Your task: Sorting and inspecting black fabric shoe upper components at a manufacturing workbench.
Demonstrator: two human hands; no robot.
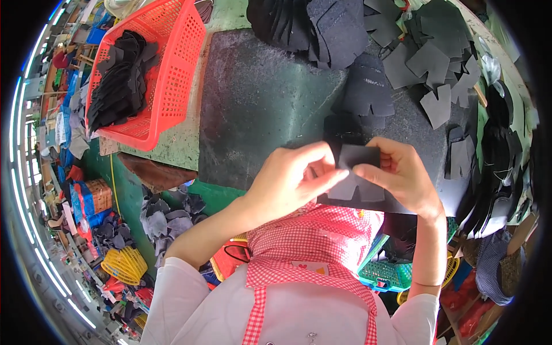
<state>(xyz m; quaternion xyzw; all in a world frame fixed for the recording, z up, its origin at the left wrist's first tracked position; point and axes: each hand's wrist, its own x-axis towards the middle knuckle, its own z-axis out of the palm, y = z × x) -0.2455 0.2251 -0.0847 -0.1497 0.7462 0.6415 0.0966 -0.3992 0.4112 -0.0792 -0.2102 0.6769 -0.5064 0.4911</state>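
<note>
Near the table's front edge, both my hands hold a dark grey notched cut piece [357, 156] of flat sheet material. My right hand [402, 172] pinches its right side, thumb on top and fingers curled behind. My left hand [299, 175] is closed with the thumb tip against the piece's left edge; some of its fingers are hidden. Just beyond my hands lie small black pieces [340, 125], partly covered. Farther back is a notched dark stack [368, 92] with pale marks on top.
A red plastic basket [172, 75] with black cut pieces [122, 80] stands at the left. Fanned dark stacks [333, 29] and loose notched pieces [428, 60] lie at the back. More stacks hang over the right edge [497, 167]. A dark mat [253, 98] covers the table.
</note>
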